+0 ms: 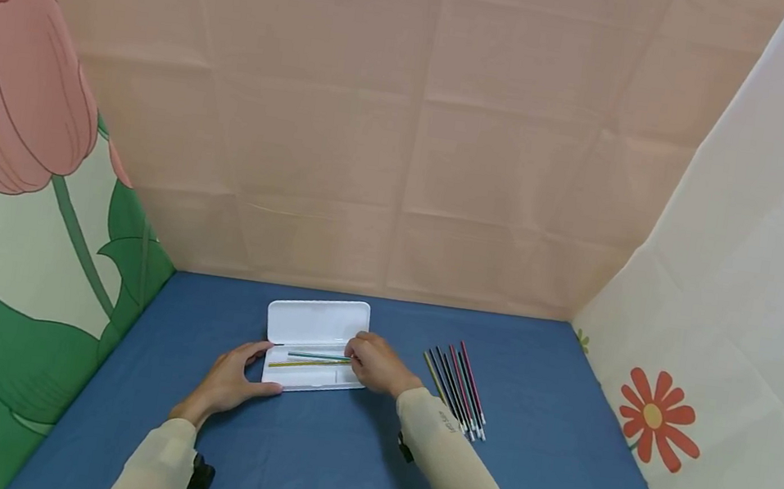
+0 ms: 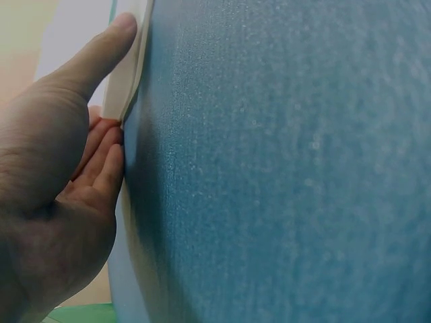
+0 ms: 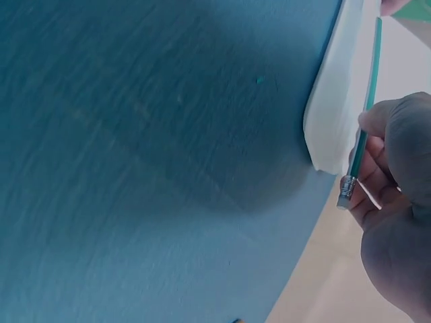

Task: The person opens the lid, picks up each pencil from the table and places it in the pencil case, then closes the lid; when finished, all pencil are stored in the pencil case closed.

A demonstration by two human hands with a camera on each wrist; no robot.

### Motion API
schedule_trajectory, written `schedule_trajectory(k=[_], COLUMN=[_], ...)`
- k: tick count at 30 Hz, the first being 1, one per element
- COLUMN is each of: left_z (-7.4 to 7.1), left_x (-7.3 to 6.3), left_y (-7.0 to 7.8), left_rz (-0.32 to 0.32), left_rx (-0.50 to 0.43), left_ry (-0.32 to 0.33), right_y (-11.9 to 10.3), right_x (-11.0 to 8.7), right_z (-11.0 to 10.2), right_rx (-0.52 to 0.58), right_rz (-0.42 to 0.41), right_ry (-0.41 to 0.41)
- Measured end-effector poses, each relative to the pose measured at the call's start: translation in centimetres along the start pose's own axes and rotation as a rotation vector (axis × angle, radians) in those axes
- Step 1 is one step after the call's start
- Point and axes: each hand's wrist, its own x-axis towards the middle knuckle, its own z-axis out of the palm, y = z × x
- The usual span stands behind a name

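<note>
A white pencil case [image 1: 315, 380] lies on the blue cloth with its lid [image 1: 318, 322] raised at the back. My left hand [image 1: 231, 379] holds its left end, thumb along the front edge and fingers at the left side. Over the tray, my right hand [image 1: 379, 363] pinches a green pencil [image 3: 359, 149] near its eraser end, between thumb and fingers. The pencil lies lengthwise along the case, its other end toward the left. A yellow pencil [image 1: 302, 363] is in the tray just in front of it.
Several loose pencils [image 1: 458, 389] lie side by side on the blue cloth [image 1: 305, 456], right of the case and close to the right forearm. A beige backdrop [image 1: 404, 155] stands behind the table. Flower-printed sheets [image 1: 729, 338] hang at both sides.
</note>
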Motion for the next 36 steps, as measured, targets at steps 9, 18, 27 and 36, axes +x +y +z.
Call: schedule_trajectory(k=[9, 18, 27, 36], left_z=[0.0, 0.1, 0.0, -0.1], left_x=[0.0, 0.0, 0.1, 0.0], left_y=[-0.1, -0.1, 0.1, 0.2], left_rz=[0.000, -0.008, -0.019, -0.019], left_rx=[-0.010, -0.019, -0.007, -0.006], left_ry=[0.000, -0.004, -0.009, -0.008], right_y=[-0.3, 4.4, 1.1, -2.4], right_x=[1.1, 3.7, 3.2, 2.4], right_z=[1.3, 7.6, 5.0, 2.2], right_rx=[-0.041, -0.021, -0.064, -0.080], right_rz=[-0.038, -0.056, -0.034, 0.041], right_ry=[0.025, 0.071, 0.072, 0.027])
